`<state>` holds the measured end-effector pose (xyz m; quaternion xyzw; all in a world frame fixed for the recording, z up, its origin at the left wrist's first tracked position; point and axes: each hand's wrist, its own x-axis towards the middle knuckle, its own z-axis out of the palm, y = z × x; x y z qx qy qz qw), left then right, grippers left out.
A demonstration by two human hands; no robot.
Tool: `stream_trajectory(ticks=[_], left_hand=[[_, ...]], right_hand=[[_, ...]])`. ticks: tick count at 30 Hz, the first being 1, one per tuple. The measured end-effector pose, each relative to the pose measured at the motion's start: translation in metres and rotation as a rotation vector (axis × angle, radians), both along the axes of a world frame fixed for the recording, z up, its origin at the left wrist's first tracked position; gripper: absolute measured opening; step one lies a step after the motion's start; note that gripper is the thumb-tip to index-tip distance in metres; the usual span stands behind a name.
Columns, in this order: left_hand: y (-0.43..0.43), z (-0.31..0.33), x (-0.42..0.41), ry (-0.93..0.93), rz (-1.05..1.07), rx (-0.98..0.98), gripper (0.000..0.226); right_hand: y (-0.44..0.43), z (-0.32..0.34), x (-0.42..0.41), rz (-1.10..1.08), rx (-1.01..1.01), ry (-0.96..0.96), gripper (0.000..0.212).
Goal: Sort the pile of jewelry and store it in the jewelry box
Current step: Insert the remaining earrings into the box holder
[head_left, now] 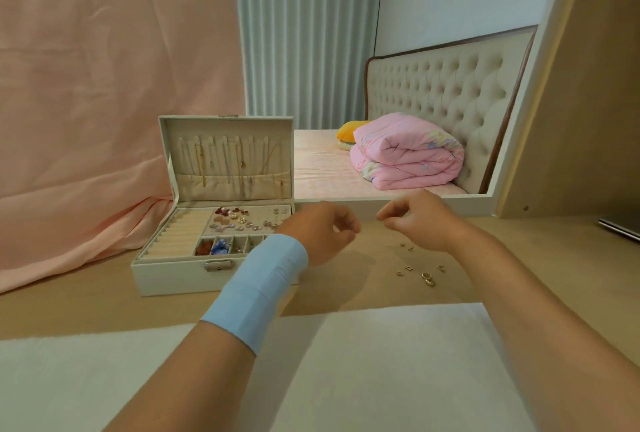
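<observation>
Broadly, the bench (69,303) carries the open jewelry box (173,276), just left of the left hand (322,231). That hand and the right hand (415,224) hover close together, fingers curled and thumb meeting forefinger. Whether either pinches anything I cannot tell. Small loose jewelry (424,274) lies on the bench beneath the right hand.

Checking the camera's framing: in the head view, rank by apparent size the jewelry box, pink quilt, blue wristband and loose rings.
1. Jewelry box
2. Quilt and wristband: about alike, and the wristband is nearer, so unranked
3. Rings, smallest
</observation>
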<state>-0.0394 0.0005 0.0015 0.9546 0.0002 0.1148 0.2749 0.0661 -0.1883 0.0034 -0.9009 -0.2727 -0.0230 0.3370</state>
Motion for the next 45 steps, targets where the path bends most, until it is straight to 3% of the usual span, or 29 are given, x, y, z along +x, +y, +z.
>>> stream_trajectory(ticks=[8,15,19,28,32,37,45], left_hand=[[-0.066,-0.033,0.062,0.101,0.047,0.103,0.025],[-0.076,-0.048,0.1,0.081,0.077,0.16,0.034],[-0.076,-0.05,0.112,0.099,0.066,0.171,0.031],[-0.079,-0.055,0.118,0.06,0.089,0.191,0.014],[-0.069,-0.052,0.111,0.022,0.1,0.163,0.017],[-0.05,-0.042,0.094,-0.057,0.108,0.028,0.009],[0.01,-0.007,0.041,-0.063,0.026,-0.277,0.004]], right_hand=[[-0.043,-0.025,0.026,-0.168,-0.188,-0.004,0.023],[-0.037,-0.039,0.039,-0.167,-0.329,-0.001,0.021],[-0.037,-0.042,0.042,-0.174,-0.341,-0.009,0.012],[-0.034,-0.041,0.043,-0.206,-0.348,-0.113,0.012],[-0.027,-0.039,0.038,-0.174,-0.196,-0.082,0.011],[-0.011,-0.036,0.026,-0.048,0.262,0.107,0.022],[0.032,-0.013,-0.016,0.078,0.558,0.188,0.009]])
